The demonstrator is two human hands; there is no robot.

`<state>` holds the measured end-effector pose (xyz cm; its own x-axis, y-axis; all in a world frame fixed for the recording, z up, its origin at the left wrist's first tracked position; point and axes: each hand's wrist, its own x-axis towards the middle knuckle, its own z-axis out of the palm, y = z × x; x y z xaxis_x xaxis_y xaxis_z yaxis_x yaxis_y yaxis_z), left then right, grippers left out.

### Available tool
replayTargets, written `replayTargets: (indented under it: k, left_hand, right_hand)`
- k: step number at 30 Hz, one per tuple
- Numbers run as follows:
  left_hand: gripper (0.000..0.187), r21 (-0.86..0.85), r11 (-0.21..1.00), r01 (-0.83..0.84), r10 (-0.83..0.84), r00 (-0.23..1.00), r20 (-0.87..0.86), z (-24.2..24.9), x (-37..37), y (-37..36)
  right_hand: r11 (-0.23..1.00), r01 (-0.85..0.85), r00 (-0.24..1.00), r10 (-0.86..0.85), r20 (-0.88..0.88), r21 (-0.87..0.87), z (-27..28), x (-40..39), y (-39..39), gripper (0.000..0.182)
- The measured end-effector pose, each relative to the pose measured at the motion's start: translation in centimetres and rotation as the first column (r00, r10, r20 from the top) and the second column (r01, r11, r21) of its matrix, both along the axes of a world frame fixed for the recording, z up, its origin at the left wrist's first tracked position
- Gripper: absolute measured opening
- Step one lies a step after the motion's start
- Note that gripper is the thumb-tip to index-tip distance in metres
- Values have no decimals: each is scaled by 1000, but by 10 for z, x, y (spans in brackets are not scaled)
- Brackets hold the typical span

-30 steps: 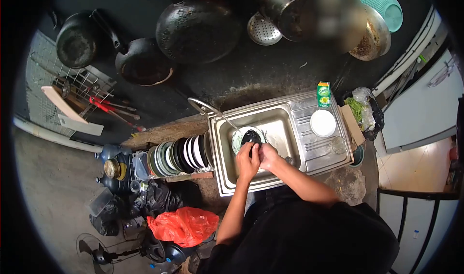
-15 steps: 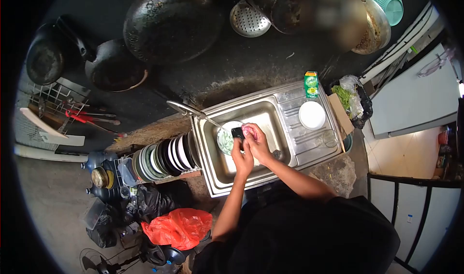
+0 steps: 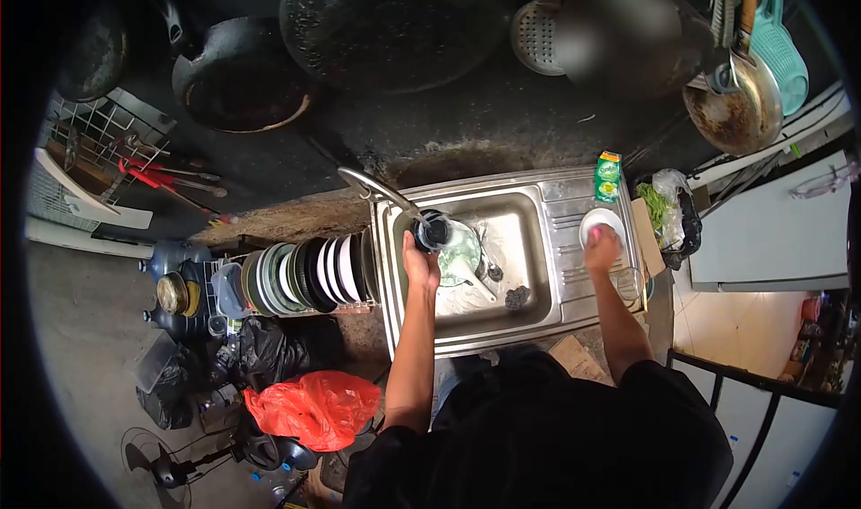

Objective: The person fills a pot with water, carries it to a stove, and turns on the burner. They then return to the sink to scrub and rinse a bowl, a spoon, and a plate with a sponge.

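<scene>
Under the faucet (image 3: 381,191), my left hand (image 3: 420,265) is closed round a small black container (image 3: 434,229). A green-and-white plate (image 3: 462,251) lies in the sink basin (image 3: 525,267) beside it, with a white utensil (image 3: 475,280) across it. Two dark scouring pads lie in the basin, one of them (image 3: 517,298) near its lower right. My right hand (image 3: 603,249) is closed at the white round dish (image 3: 599,219) on the drainboard, with something pink at its fingertips.
A green carton (image 3: 608,177) stands at the drainboard's back. Upright plates (image 3: 305,276) fill a rack left of the sink. Pans (image 3: 242,77) and a strainer (image 3: 538,38) hang on the dark wall. A red bag (image 3: 314,410) sits lower left.
My hands have moved apart. The left has gone under the faucet with the black container, and the right has reached over to the white dish. The view has shifted.
</scene>
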<state>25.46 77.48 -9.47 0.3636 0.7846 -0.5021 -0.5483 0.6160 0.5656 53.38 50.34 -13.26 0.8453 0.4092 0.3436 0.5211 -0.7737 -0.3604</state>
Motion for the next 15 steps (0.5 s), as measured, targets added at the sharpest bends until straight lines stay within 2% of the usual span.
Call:
replayTargets:
  k: [1, 2, 4, 5, 6, 7, 8, 9, 10, 11, 12, 13, 14, 15]
  left_hand:
    - [38, -8, 1000, 12, -12, 1000, 15, -3, -1, 2]
    - [38, -8, 1000, 7, -7, 1000, 16, -6, -2, 3]
    - [42, 2, 1000, -14, 14, 1000, 18, -11, -1, 4]
    - [42, 4, 1000, -30, 30, 998, -48, 4, 3, 1]
    - [42, 1, 1000, -27, 27, 998, -48, 10, 5, 0]
    - [42, 55, 998, 15, -11, 997, -80, 12, 8, -2]
    - [41, 108, 992, 58, -46, 993, -112, 12, 11, -3]
    - [34, 207, 978, 28, -12, 997, -78, 10, 15, -8]
    - [28, 285, 953, 100, -29, 970, -242, -26, 13, -1]
    - [28, 431, 882, 188, 24, 898, -440, -13, 15, -5]
    - [28, 537, 787, 305, 110, 786, -608, 11, 18, -14]
    - [28, 686, 605, 404, 272, 705, -655, 25, 20, -18]
    - [27, 737, 424, 526, 370, 642, -671, 40, 19, -23]
    - [26, 749, 365, 554, 365, 655, -662, 40, 16, -25]
  right_hand:
    - [993, 60, 995, -68, -68, -102, 4, 2, -6, 20]
    - [993, 56, 996, -63, -66, -102, 4, -2, -5, 20]
    - [986, 119, 990, -108, 90, -119, 6, -8, -1, 25]
    - [1000, 8, 998, -9, 59, 25, -11, -8, 4, 27]
    - [964, -31, 989, 69, -134, 266, -47, -17, 18, 27]
    - [870, -18, 937, 186, -295, 493, -70, -35, 40, 27]
    - [860, 30, 783, 297, -546, 510, -39, -70, 73, 24]
    - [801, 136, 480, 461, -746, 583, -40, -98, 100, 32]
    - [851, 199, 133, 467, -874, 485, 30, -128, 133, 49]
    - [843, 314, -203, 508, -837, 436, 38, -146, 153, 68]
    - [827, 452, -412, 525, -745, 334, 57, -161, 171, 76]
    - [773, 565, -548, 613, -570, 288, 50, -167, 185, 77]
    - [669, 679, -536, 733, -419, 302, 48, -174, 198, 67]
    - [637, 691, -510, 765, -393, 342, 46, -174, 205, 62]
